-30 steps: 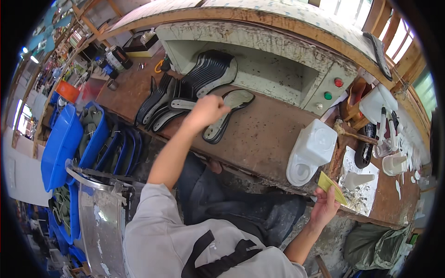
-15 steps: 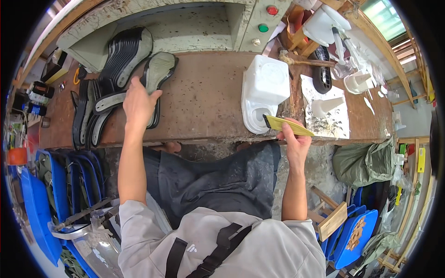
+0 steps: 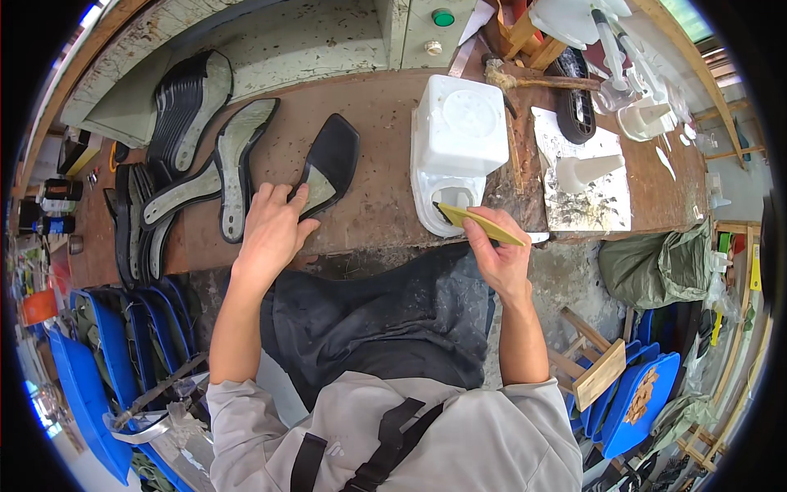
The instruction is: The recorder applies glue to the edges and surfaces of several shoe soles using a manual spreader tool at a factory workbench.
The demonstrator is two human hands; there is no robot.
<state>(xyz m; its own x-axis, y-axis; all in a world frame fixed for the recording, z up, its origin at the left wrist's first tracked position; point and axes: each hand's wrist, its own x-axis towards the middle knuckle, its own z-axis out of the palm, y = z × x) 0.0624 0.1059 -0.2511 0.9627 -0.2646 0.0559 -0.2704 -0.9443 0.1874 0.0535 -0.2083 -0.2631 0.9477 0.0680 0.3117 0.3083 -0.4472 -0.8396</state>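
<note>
My left hand (image 3: 272,228) has its fingers and thumb at the near end of a black shoe sole (image 3: 338,156) with a pale patch, lying on the bench. Between thumb and fingers, that end is partly hidden. My right hand (image 3: 502,250) is closed around a flat yellow brush (image 3: 490,228) with a dark tip. The tip hangs over the opening of a white plastic container (image 3: 461,123). Left of my left hand, another sole with a grey face (image 3: 238,156) partly overlaps a second one lying crosswise (image 3: 182,197).
A nested stack of soles (image 3: 184,115) and several upright ones (image 3: 131,217) occupy the bench's left. To the right are a hammer (image 3: 545,82), a stained white sheet (image 3: 574,197), a white cup (image 3: 590,170) and a dark sole (image 3: 576,107). Blue trays (image 3: 86,385) stand below the bench.
A black sole now lies apart, right of the other soles, with my left hand at it. My left hand has moved right and nearer. The brush has shifted left over the container's opening.
</note>
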